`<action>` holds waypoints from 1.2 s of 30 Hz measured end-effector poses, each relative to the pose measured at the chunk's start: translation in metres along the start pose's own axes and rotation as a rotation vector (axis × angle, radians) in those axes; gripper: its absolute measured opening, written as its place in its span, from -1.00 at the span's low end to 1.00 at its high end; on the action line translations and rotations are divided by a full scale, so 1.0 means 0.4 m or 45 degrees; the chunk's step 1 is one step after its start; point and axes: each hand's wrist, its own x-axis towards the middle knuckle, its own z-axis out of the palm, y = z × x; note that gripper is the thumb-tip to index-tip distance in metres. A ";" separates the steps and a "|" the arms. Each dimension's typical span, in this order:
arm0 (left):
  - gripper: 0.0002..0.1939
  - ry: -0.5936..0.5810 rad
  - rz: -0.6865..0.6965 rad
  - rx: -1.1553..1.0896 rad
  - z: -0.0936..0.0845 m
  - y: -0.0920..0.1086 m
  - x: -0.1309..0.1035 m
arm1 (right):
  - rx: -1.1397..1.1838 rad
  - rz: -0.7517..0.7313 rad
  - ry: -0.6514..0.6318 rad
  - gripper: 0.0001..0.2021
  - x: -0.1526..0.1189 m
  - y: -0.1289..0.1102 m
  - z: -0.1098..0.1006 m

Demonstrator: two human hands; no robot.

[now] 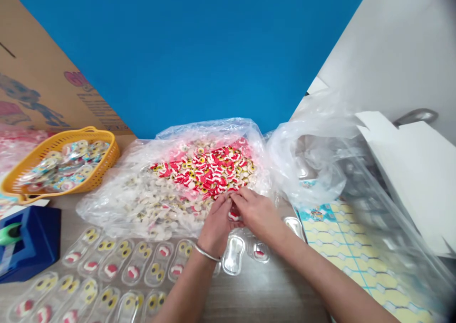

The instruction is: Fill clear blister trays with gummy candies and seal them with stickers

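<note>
My left hand [218,222] and my right hand [254,213] meet at the front edge of a clear plastic bag [107,204]. Between their fingers is a small red and white piece [234,213], partly hidden; both hands are closed around it. Inside the open bag lies a heap of red, white and yellow pieces [210,168]. Just below my hands an unfilled clear blister shell [233,255] lies on the table, with another shell [259,251] holding a red piece to its right. Rows of shells [133,263] with yellow eyes and red mouths spread out at the left.
A yellow basket [116,152] of packed items stands at the left, above a blue box [44,237]. Printed yellow sheets [342,237], crumpled plastic [306,156] and white card [409,171] lie right. A blue panel [199,52] rises behind.
</note>
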 end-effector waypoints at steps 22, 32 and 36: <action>-0.66 0.165 0.020 0.207 -0.003 -0.001 0.008 | 0.093 0.461 0.077 -0.80 0.144 0.168 0.001; -0.68 0.131 0.051 0.253 0.028 -0.010 -0.022 | 1.216 0.242 0.173 -0.91 0.020 0.092 -0.030; -0.71 0.085 0.101 0.343 0.042 -0.032 -0.057 | 0.978 0.247 0.212 -0.88 -0.064 0.024 -0.030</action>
